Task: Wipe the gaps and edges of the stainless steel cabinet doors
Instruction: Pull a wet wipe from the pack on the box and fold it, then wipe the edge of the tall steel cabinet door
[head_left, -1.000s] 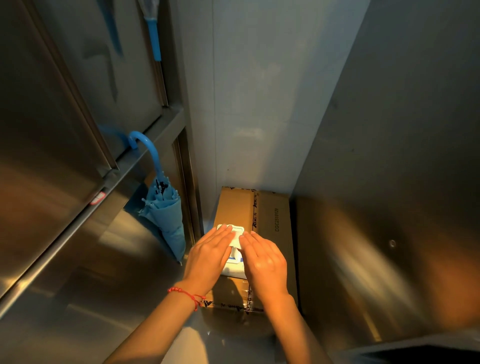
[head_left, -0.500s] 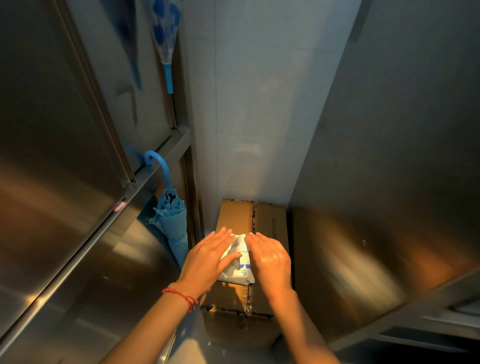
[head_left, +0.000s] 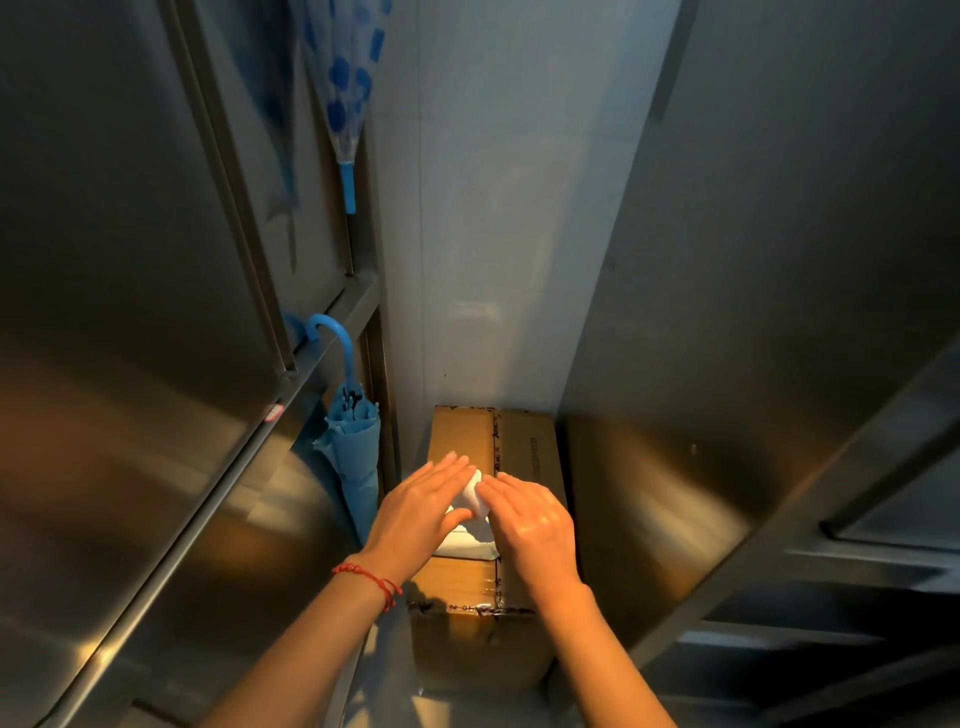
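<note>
From my seat, the far left is a tall stainless steel cabinet door, its top and bottom cut off by the frame, with a small red and white sticker on the rail under it that I cannot read. Just right of that door a clear umbrella with blue dots hangs point down, its upper part out of view, and lower down a folded blue umbrella hangs by its curved handle from the cabinet ledge. Next comes the left hand, a red string bracelet on its wrist, fingers laid nearly straight over a white wipe pack while the thumb presses the pack's near side. Most of that pack is hidden under both hands, so I can make out no brand on it. It lies on a cardboard box standing against the pale tiled wall. Black print runs along the box's taped seam and beside it, too small and blurred for me to read. The right hand rests on the pack's right side with fingers straight and together, tips meeting the white material. Farthest right is another steel panel, its lower edge lost in dark shelving I cannot resolve.
</note>
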